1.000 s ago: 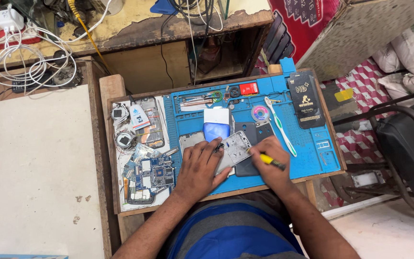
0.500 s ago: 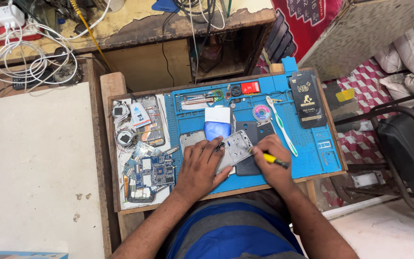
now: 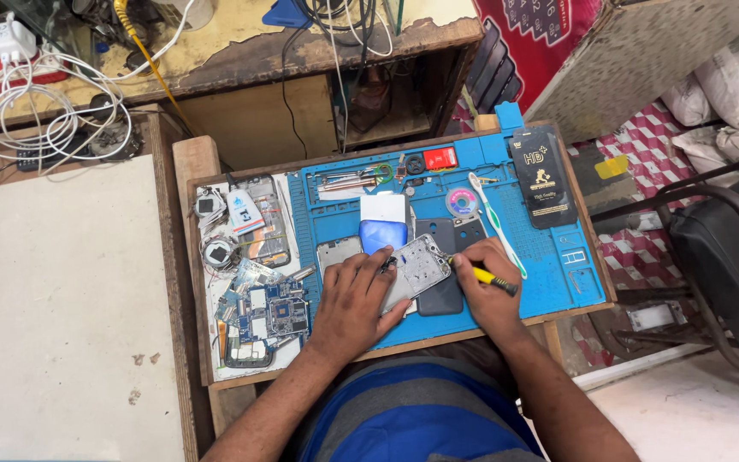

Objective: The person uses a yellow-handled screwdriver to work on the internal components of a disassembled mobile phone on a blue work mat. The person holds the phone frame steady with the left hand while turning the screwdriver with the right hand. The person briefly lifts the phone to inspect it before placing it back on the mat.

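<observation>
The person's left hand [image 3: 354,295] lies flat on the blue mat [image 3: 549,265], fingers spread and pressing on the near edge of an opened phone [image 3: 416,269], which sits tilted at the middle of the mat, its silver inner frame facing up. The right hand [image 3: 485,287] has its fingers closed around a yellow screwdriver [image 3: 487,277], the handle pointing to the right and the tip touching the phone's right edge. Under and just beside the phone lies a dark back cover [image 3: 442,295]. Just behind the phone are a blue phone [image 3: 383,235] with a white card [image 3: 384,208] at its far end, and a second grey phone [image 3: 337,252] to its left. A white toothbrush [image 3: 496,224] lies slanted to the right of the hands, with a small round reel [image 3: 460,202] near its head. A black flat package [image 3: 542,177] rests at the mat's far right corner. Tweezers [image 3: 348,181] and a small red part [image 3: 440,158] sit along the far edge. Left of the mat, on a white sheet, lie circuit boards [image 3: 267,312] and small loose parts. The mat rests on a wooden tray [image 3: 197,257]. White cables [image 3: 40,120] are piled on the bench at far left
</observation>
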